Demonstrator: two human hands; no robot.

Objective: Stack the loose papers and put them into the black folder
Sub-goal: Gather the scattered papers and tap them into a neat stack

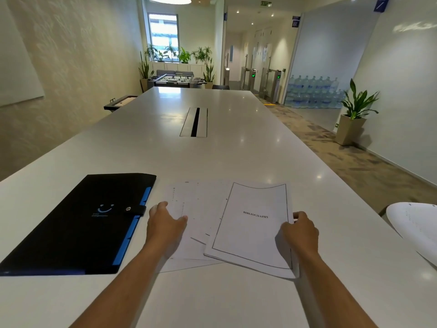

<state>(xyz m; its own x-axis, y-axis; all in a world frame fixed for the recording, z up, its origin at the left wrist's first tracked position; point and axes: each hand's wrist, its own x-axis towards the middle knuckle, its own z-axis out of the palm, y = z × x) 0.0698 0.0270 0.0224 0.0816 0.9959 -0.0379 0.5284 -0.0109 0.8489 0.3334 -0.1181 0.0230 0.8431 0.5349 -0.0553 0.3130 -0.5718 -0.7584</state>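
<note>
Several loose white papers [205,209] lie fanned out on the white table [236,150] in front of me. The top sheet [253,223], framed and headed "BIBLIOGRAPHY", sits at the right of the pile. My left hand [165,223] rests flat on the pile's left side, fingers spread. At the right edge of the top sheet my right hand [300,230] has its fingers curled onto the paper's rim. The black folder [78,223], closed with a snap strap and blue tabs along its right edge, lies flat just left of the papers.
A white perforated chair back [416,228] stands at the table's right edge. A cable slot [195,121] is set into the table's middle. Beyond the far end stand a foosball table [176,80] and potted plants.
</note>
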